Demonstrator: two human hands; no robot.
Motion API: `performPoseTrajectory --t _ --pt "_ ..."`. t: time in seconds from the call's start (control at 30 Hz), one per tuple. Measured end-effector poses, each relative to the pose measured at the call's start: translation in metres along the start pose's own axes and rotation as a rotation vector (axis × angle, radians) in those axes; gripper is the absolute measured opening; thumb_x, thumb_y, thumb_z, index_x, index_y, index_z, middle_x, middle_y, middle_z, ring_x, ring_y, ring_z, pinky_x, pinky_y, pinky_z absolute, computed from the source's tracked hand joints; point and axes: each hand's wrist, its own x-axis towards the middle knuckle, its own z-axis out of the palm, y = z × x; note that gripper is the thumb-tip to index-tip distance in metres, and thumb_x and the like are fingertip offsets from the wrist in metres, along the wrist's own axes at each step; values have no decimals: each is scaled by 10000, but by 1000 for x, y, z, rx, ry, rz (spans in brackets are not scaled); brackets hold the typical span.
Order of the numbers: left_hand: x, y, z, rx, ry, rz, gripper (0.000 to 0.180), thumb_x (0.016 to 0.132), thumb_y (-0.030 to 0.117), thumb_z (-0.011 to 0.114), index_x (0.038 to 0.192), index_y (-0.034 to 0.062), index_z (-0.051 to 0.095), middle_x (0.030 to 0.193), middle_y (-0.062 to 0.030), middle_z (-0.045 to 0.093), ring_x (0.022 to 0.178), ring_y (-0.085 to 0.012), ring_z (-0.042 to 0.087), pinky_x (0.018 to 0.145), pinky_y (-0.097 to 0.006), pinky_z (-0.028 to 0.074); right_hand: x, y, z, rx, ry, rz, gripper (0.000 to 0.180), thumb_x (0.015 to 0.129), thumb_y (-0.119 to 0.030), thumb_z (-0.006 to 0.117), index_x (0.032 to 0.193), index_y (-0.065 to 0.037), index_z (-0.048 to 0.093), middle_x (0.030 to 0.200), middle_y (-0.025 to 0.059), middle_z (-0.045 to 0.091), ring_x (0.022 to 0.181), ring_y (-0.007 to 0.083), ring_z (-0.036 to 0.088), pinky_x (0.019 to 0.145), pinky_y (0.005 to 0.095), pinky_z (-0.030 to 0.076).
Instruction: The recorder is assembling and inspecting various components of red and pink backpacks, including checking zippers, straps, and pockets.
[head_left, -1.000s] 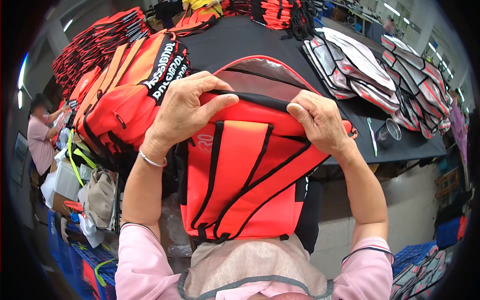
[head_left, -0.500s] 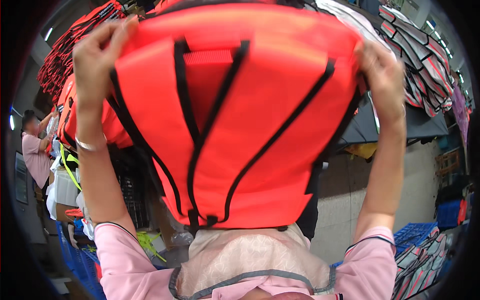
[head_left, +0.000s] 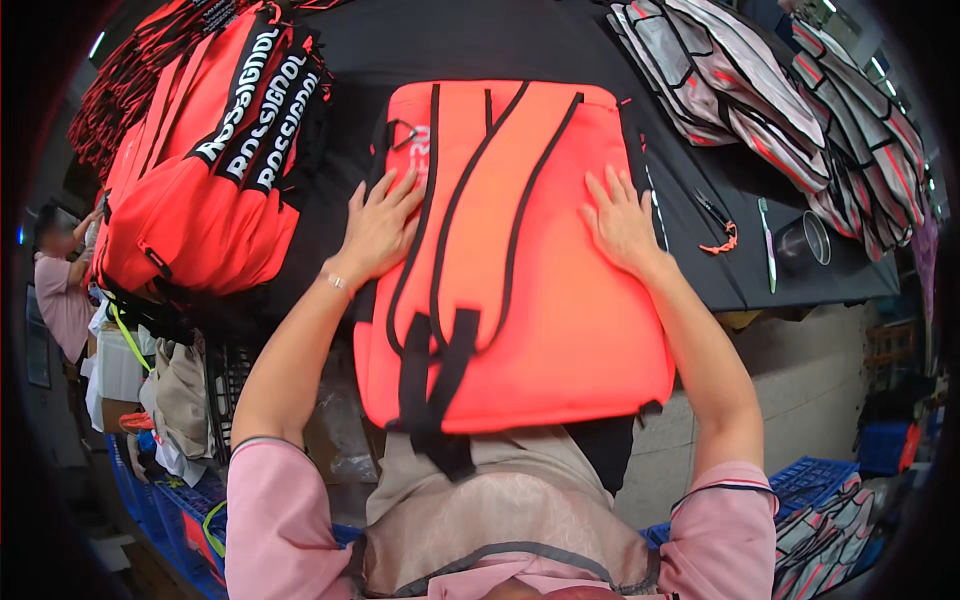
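A bright orange-red backpack point(head_left: 590, 330) lies on the black-covered table in front of me, its near end hanging over the edge toward my lap. Shoulder straps point(head_left: 480, 210) with black edging run down its upper face, and black webbing ends point(head_left: 440, 400) dangle at the near side. My left hand point(head_left: 380, 228) rests flat on the pack's left side, fingers spread. On the right side my right hand point(head_left: 622, 225) presses down likewise, fingers stretched out. Neither hand grips anything.
Red backpacks point(head_left: 200, 220) with white lettering are stacked at left. Grey panels point(head_left: 720, 90) lie in piles at the far right. Small snips point(head_left: 715, 215), a toothbrush point(head_left: 768, 245) and a dark cup point(head_left: 803, 243) sit right. Blue crates point(head_left: 815, 480) stand below; a person point(head_left: 62, 290) works far left.
The backpack has come down from being held up before me onto the table. Both hands have let go of its top corners and now lie flat on it.
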Motion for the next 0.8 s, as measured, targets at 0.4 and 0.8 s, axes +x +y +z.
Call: performPoseTrajectory --t 0.4,0.8 --pt "63 11 -72 -344 319 148 575 714 42 656 1275 113 556 1265 -111 600 1070 -285 603 868 -368 461 60 -49 -69 46 295 -470 477 818 -67 656 1278 -147 558 1224 106 608 945 299 641 801 406 510" --pt "211 -41 -24 -621 418 -609 458 842 362 676 1161 33 663 1077 -183 697 1052 -375 641 894 -424 501 215 -28 -66 400 140 290 447 859 -310 723 1140 -9 551 1152 254 640 1089 448 607 896 493 505"
